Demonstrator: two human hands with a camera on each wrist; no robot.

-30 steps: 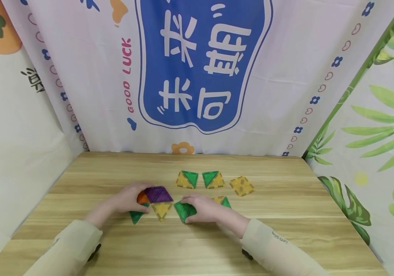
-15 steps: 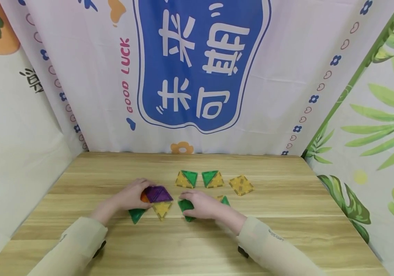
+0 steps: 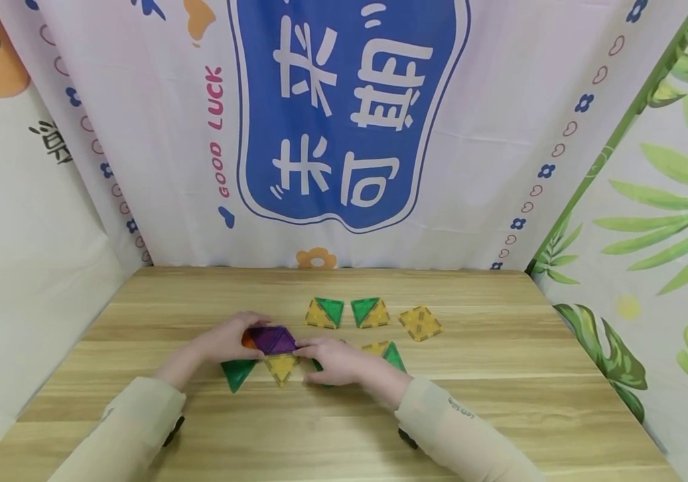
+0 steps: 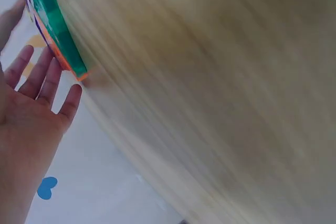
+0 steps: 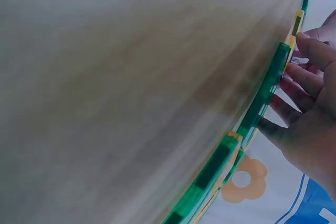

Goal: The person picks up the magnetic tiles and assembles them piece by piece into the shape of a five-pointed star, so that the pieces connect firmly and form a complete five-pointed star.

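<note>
Even light brightened the head view; beside the right hand (image 5: 315, 119), the tabletop (image 5: 131, 103) blurred (that wrist view was dimmer).

The right hand (image 3: 336, 362) has moved left. It now touches the purple tiles (image 3: 275, 340) at their right end.

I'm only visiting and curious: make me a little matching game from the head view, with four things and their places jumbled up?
Things
1. Left hand
2. Right hand
3. All-yellow square
4. Orange flower

Places
A. Printed on the cloth behind the table
B. Beside the orange tile
C. Farther right than every other tile
D. At the right end of the purple tiles

Pairs: 1-B, 2-D, 3-C, 4-A
</note>
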